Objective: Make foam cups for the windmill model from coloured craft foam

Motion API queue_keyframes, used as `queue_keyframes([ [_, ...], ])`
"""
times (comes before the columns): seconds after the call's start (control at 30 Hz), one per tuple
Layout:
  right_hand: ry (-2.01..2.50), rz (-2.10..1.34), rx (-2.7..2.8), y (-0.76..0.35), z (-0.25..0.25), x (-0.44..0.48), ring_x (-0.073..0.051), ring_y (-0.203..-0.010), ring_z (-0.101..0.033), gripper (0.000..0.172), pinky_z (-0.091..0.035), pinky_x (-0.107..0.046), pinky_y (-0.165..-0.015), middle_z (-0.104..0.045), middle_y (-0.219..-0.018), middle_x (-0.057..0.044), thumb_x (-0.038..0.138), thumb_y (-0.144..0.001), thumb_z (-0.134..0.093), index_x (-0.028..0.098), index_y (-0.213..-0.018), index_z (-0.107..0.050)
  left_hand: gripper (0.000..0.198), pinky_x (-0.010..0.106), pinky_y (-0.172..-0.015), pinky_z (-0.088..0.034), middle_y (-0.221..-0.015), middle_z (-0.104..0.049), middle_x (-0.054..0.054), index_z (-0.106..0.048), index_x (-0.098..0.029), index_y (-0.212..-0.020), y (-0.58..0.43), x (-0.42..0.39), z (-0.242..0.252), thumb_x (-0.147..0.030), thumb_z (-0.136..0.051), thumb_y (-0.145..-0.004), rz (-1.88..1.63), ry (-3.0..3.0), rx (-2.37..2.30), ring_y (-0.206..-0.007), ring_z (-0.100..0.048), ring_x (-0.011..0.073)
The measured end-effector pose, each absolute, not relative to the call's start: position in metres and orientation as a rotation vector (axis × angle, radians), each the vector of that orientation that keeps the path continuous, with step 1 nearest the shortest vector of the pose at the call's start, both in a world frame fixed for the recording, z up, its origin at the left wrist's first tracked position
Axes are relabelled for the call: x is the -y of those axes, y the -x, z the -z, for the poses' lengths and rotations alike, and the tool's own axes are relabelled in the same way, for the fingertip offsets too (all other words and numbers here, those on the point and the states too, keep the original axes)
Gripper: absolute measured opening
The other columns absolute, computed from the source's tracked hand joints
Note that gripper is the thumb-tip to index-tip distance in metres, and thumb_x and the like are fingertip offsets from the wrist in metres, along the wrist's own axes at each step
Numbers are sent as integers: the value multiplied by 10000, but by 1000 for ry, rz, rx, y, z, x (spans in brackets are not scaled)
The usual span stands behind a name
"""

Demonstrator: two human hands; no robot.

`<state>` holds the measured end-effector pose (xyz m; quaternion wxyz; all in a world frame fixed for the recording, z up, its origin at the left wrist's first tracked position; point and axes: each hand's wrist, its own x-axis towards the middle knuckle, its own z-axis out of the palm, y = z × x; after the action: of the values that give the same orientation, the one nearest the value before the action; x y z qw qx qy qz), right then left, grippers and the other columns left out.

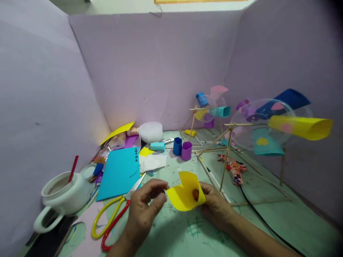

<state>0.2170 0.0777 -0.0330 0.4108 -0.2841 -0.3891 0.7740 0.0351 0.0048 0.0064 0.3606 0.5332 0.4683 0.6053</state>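
Note:
A curled piece of yellow paper [184, 194] is held above the table by my right hand [214, 206], whose thumb presses its inner face. My left hand [146, 207] is beside the paper's left edge, thumb and index finger apart, with nothing visible between them. Scissors [128, 200] with one yellow and one red handle lie just left of my left hand. Behind the paper stand a blue paper tube [177, 146] and a purple paper tube [187, 151]. A blue card [118, 174] with dark writing lies farther left.
A white pot [68, 194] with a red stick stands at the left. At the right are two stick frames with clear discs [264, 123] and coloured paper tubes. A patterned tool [233, 167] with a black cord lies beneath. Lilac walls [160, 67] enclose the table.

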Motion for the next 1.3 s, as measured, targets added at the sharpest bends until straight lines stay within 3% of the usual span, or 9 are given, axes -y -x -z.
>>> queue_keyframes([
  [0.17, 713, -1971, 1035, -218, 36, -74, -156, -567, -641, 243, -509, -249, -610, -680, -566, -12, 233, -435, -860, 174, -632, -729, 167, 284, -680, -478, -870, -666, 84, -696, -178, -850, -48, 0, -9, -302, -645, -750, -1294, -1608, -1203, -753, -593, 201],
  [0.33, 768, -1878, 1104, -222, 45, -79, -167, -557, -644, 207, -508, -253, -576, -697, -587, -28, 250, -486, -836, 181, -655, -739, 201, 283, -636, -471, -759, -661, 64, -712, -192, -805, -52, 0, -4, -354, -597, -780, -1338, -1488, -1202, -687, -600, 192],
  [0.5, 856, -1370, 1416, -234, 48, -91, -196, -664, -690, 135, -549, -270, -630, -746, -715, -46, 161, -602, -725, 216, -720, -761, 394, 262, -441, -426, -640, -624, 48, -683, -163, -850, -44, -2, -10, -517, -524, -785, -1445, -963, -1195, -492, -554, 158],
  [0.63, 704, -878, 1652, -243, 43, -93, -189, -705, -707, 260, -574, -268, -640, -753, -764, -19, 96, -676, -603, 262, -805, -756, 525, 237, -413, -410, -652, -606, 43, -611, -127, -1013, -40, -3, -14, -581, -484, -782, -1420, -895, -1165, -502, -570, 157],
  [0.77, 583, -475, 1787, -247, 43, -93, -184, -739, -716, 353, -585, -289, -693, -757, -809, -12, 43, -732, -525, 279, -895, -732, 504, 235, -480, -451, -898, -605, 64, -535, -181, -1073, -37, -1, -12, -567, -553, -750, -1376, -1102, -1319, -644, -573, 153],
  [0.87, 549, -307, 1844, -249, 42, -92, -187, -757, -715, 374, -587, -291, -682, -755, -838, -31, 26, -747, -512, 270, -947, -714, 343, 287, -660, -490, -1155, -543, 87, -526, -221, -988, -36, 0, -13, -485, -569, -773, -1347, -1331, -1393, -912, -575, 214],
  [0.97, 539, -183, 1864, -251, 38, -90, -187, -744, -715, 372, -584, -285, -649, -752, -824, -45, 26, -756, -495, 260, -943, -716, 217, 323, -744, -481, -1240, -511, 87, -540, -212, -871, -35, -1, -16, -399, -582, -770, -1330, -1333, -1377, -1035, -550, 255],
  [1.1, 490, -52, 1893, -252, 29, -82, -183, -732, -718, 371, -583, -270, -631, -754, -817, -54, 26, -760, -491, 258, -934, -722, 217, 302, -715, -470, -1042, -618, 79, -528, -181, -709, -36, -5, -17, -366, -642, -699, -1413, -1083, -1403, -921, -592, 232],
  [1.3, 436, 68, 1971, -254, 26, -77, -184, -779, -720, 448, -583, -282, -717, -757, -858, -44, 0, -738, -491, 275, -1030, -691, 350, 255, -591, -452, -809, -635, 22, -568, -171, -912, -39, -12, -7, -256, -696, -597, -1372, -784, -1341, -684, -606, 156],
])
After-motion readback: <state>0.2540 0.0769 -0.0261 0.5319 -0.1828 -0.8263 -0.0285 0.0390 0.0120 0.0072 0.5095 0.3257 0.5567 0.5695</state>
